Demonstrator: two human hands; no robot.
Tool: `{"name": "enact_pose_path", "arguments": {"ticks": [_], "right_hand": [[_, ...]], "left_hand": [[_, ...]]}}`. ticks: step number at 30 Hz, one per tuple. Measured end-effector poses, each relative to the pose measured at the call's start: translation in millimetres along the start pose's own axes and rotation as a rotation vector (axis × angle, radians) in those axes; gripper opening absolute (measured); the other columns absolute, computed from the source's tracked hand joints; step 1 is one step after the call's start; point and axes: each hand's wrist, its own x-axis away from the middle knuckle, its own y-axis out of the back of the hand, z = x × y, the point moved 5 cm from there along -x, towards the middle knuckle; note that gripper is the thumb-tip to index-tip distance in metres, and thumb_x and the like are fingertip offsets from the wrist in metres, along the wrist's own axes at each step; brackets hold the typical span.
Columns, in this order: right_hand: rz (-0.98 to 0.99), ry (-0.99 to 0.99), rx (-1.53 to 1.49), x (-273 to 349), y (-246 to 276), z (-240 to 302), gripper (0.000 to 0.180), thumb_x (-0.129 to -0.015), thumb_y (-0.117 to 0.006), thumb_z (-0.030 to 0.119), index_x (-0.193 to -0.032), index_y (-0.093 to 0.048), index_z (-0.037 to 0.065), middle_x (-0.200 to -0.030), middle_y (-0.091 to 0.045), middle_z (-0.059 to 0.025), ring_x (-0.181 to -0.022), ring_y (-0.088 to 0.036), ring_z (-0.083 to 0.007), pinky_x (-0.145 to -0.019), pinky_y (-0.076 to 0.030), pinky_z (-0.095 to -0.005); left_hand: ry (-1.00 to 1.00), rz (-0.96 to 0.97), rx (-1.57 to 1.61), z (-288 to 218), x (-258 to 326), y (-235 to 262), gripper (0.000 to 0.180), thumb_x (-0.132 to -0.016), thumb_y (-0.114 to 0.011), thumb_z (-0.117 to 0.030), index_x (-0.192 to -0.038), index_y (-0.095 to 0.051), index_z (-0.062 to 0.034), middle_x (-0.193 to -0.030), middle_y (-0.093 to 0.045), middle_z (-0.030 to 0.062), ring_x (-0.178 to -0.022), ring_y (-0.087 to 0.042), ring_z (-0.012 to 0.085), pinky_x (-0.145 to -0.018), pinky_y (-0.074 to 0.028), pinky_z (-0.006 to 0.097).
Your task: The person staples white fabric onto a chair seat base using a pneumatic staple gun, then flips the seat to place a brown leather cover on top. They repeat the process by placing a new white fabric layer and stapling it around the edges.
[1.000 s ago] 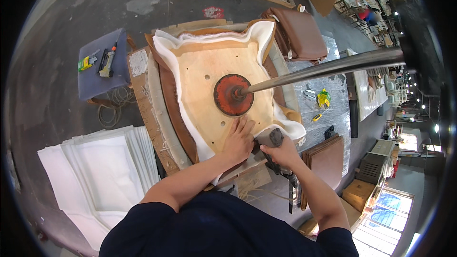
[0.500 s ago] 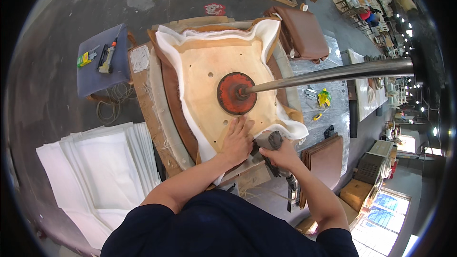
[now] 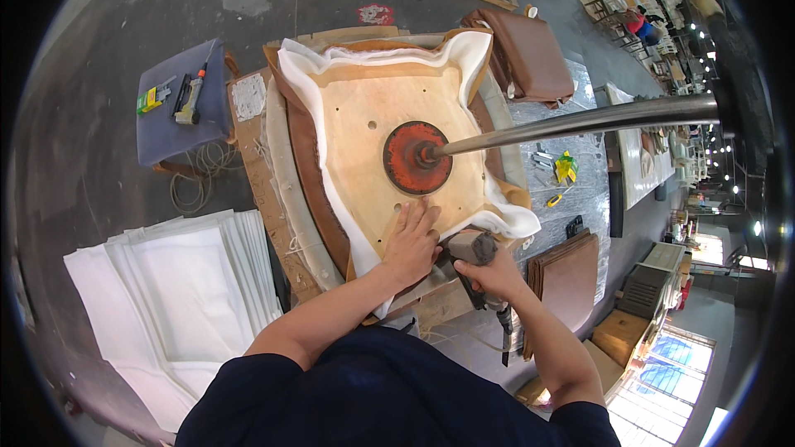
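A light wooden seat panel (image 3: 356,157) lies face down, with white padding (image 3: 339,199) and brown leather (image 3: 308,165) standing up round its edges. A round red press plate (image 3: 418,157) on a metal rod (image 3: 580,126) rests against its middle. My left hand (image 3: 410,244) lies on the near edge of the panel, fingers stretched out over the wood. Its thumb side and the edge beneath the palm are partly hidden. Just to its right, my right hand (image 3: 494,273) is wrapped round a staple gun (image 3: 472,247), its nose at the near edge; the tip is hidden.
A blue cushioned stool (image 3: 178,136) at left carries another staple gun (image 3: 190,99). White padding sheets (image 3: 174,290) are stacked at near left. On the right are brown leather pieces (image 3: 567,269), a brown cushion (image 3: 530,58) and a yellow-green box (image 3: 566,167) on a plastic-covered table.
The view has shifted slightly. Both hands stay at the near edge of the panel, and the right hand still holds the staple gun beside the left hand.
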Motion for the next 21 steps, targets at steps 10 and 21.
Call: {"name": "enact_pose_path", "arguments": {"ticks": [10,21], "right_hand": [[-0.106,0.027,0.065,-5.8,-7.2,3.6,0.055,-0.096,-0.090,0.018,-0.144,-0.066,0.005,-0.091,-0.072,-0.0032,-0.057,-0.061,-0.0114,-0.049,-0.049,-0.0307],[-0.014,-0.001,0.020,-2.3,-16.4,1.7,0.062,-0.093,-0.092,0.022,-0.147,-0.067,0.006,-0.089,-0.074,-0.0047,-0.057,-0.063,-0.0119,-0.054,-0.053,-0.0323]], "left_hand": [[-0.007,0.004,0.038,2.1,7.5,10.3,0.030,-0.090,-0.083,-0.022,-0.111,-0.081,0.0000,-0.167,-0.050,0.0141,-0.171,-0.026,0.0398,-0.140,-0.020,0.060],[-0.002,-0.047,0.084,5.5,7.5,7.1,0.030,-0.087,-0.083,-0.016,-0.110,-0.078,0.0030,-0.167,-0.050,0.0171,-0.170,-0.027,0.0407,-0.139,-0.022,0.059]]}}
